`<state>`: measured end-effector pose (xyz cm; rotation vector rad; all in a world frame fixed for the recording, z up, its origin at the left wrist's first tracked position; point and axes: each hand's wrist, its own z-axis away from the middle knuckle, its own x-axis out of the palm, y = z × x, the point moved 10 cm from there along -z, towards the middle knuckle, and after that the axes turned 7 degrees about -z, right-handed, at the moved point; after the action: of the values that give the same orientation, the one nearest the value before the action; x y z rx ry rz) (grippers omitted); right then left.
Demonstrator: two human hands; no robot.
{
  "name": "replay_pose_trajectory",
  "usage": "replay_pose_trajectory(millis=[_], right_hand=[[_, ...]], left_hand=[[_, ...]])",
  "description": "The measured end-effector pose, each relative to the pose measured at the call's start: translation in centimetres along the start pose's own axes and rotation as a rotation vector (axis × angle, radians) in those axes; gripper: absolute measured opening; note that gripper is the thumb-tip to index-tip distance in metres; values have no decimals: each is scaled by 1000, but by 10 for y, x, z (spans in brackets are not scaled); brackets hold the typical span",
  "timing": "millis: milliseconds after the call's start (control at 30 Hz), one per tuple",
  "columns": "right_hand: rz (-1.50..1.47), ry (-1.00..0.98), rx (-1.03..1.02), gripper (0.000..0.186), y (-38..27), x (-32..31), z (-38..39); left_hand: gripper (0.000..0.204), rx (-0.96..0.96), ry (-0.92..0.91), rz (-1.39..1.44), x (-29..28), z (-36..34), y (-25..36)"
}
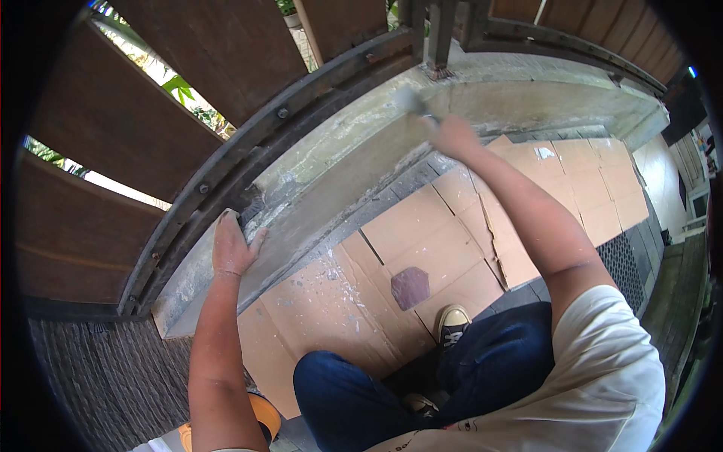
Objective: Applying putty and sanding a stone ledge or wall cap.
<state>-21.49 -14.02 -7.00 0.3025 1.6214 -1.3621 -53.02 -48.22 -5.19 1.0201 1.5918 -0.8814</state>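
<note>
My right hand (454, 138) is closed round the handle of a scraper (410, 101), whose wide grey end is smeared by motion. The scraper's end is at the top edge of a low concrete wall (354, 162) with patchy, worn paint. On the same wall, nearer to me and to the left, my left hand (233, 247) lies over the ledge with its thumb spread apart. A dark patch (252, 205) shows beside its fingers; what it is, I cannot tell. A dull purple-brown piece of sandpaper (410, 288) lies on the cardboard in front of my shoe.
Flattened cardboard (444, 233) covers the floor along the wall, scattered with pale paint flakes (331, 275). A wooden-slat fence with a metal rail (282, 114) rises behind the wall. Near my left forearm sits an orange round object (265, 414). A dark perforated mat (621, 271) lies at right.
</note>
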Motion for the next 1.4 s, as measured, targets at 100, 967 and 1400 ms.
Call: replay_pose_trajectory(millis=[100,967,1400], right_hand=[[-8,91,103,53,-5,21,19],[5,-100,53,59,-86,67,45],[-65,-27,-62,53,-97,75,59]], left_hand=[[71,-1,-5,-41,-4,2,-5],[70,-10,-54,50,-3,8,-11],[72,-15,-72,64,-2,4,-10]])
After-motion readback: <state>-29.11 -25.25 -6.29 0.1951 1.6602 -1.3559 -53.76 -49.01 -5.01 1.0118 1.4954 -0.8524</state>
